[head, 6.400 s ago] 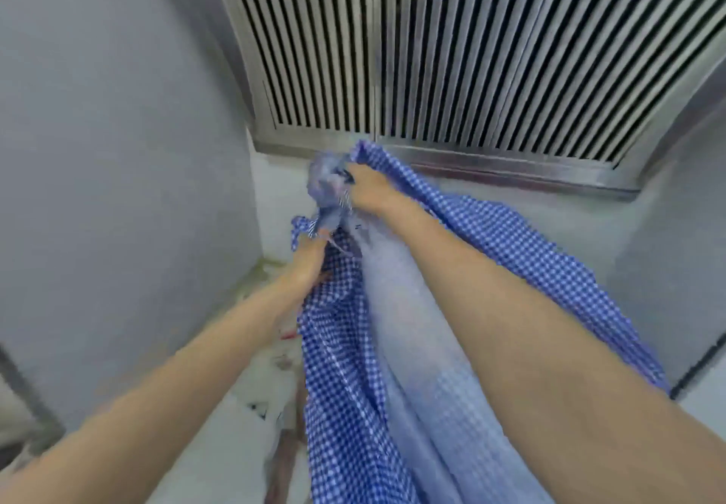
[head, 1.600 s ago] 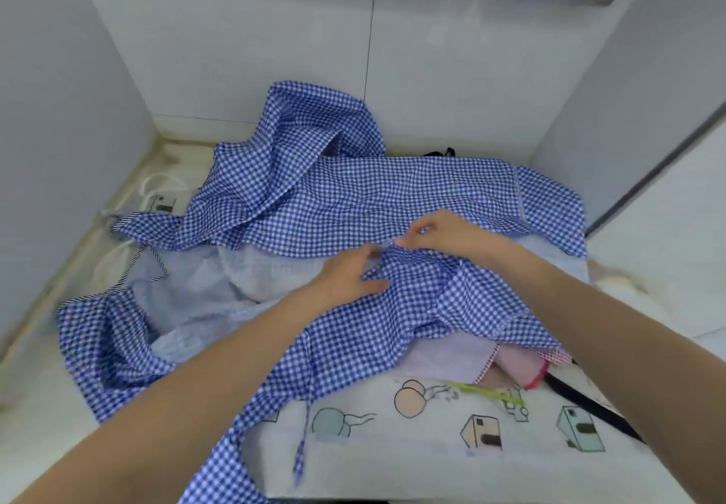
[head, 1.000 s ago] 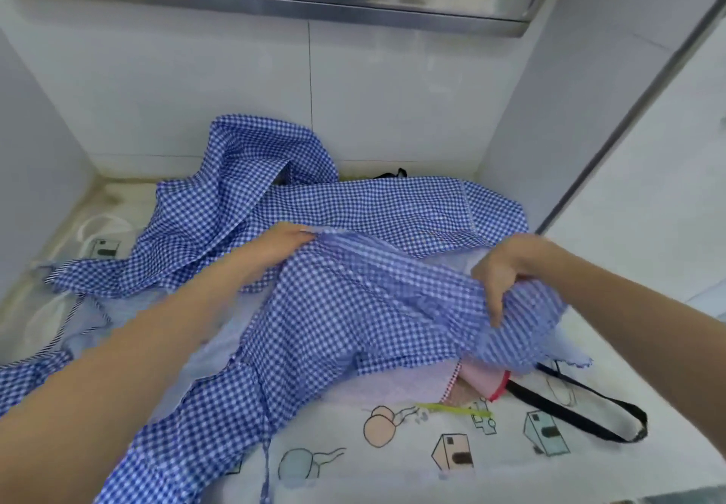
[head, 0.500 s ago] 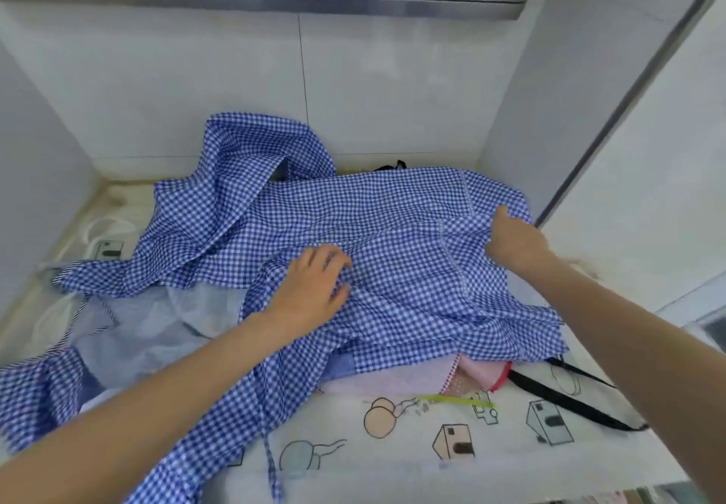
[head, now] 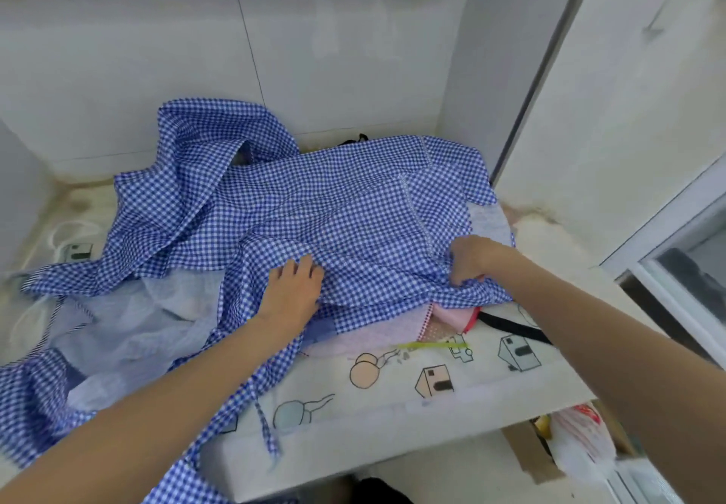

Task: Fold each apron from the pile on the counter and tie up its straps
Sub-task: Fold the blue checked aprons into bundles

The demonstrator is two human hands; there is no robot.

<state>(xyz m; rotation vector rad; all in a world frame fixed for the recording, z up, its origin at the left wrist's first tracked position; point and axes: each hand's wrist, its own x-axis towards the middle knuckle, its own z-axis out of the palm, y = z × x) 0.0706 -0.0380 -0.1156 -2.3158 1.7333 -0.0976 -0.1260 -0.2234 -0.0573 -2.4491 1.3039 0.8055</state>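
We see the blue-and-white checked cotton apron (head: 345, 204) spread over other cloths on the white desk (head: 393, 436), walls close behind and right. Our left hand (head: 292, 293) presses it flat-fingered; our right hand (head: 469, 258) pinches its right fold, beside a black strap (head: 514, 330).

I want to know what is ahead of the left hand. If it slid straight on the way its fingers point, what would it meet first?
Probably only more of the blue gingham apron: the left hand lies flat on it, fingers pointing toward the back wall.
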